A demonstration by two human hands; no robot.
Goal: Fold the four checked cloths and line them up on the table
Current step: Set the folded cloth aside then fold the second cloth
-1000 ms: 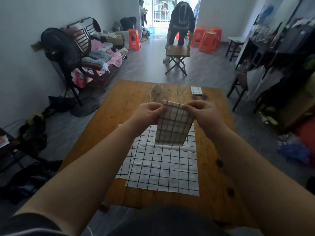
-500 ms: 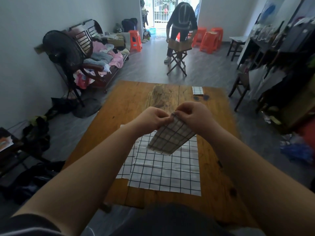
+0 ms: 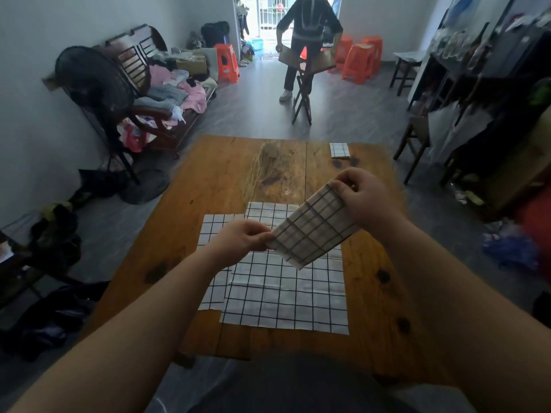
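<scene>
Two hands hold one folded cloth point(image 3: 313, 229) in the air above the middle of the counter point(image 3: 226, 177). The cloth is a narrow strip that slants from lower left to upper right. The left hand point(image 3: 243, 238) pinches its lower end, with the fingers point(image 3: 262, 235) curled tight on the fabric. The right hand point(image 3: 365, 198) grips the upper end, its fingers point(image 3: 343, 186) bent over the edge and clamped on it. Both bare forearms reach in from the bottom corners of the frame.

Beneath the held strip, two more checked cloths lie flat on the wood. The upper flat cloth point(image 3: 286, 296) covers the centre and lower centre of the counter. The lower flat cloth point(image 3: 213, 231) sticks out from under it on the left. A small folded cloth point(image 3: 339, 150) sits alone near the far right edge of the counter, well apart from the others.

Beyond the counter, at the top centre of the frame, another person point(image 3: 308, 28) stands bent over a folding stool point(image 3: 302, 93), gripping a flat board at its top. A black fan point(image 3: 95, 81) stands at the upper left, beside a wooden bench point(image 3: 140, 55) heaped with clothes. Orange plastic stools point(image 3: 359, 62) stand at the upper right near the doorway, and one more orange stool point(image 3: 227, 62) sits by the far end of the bench.
</scene>
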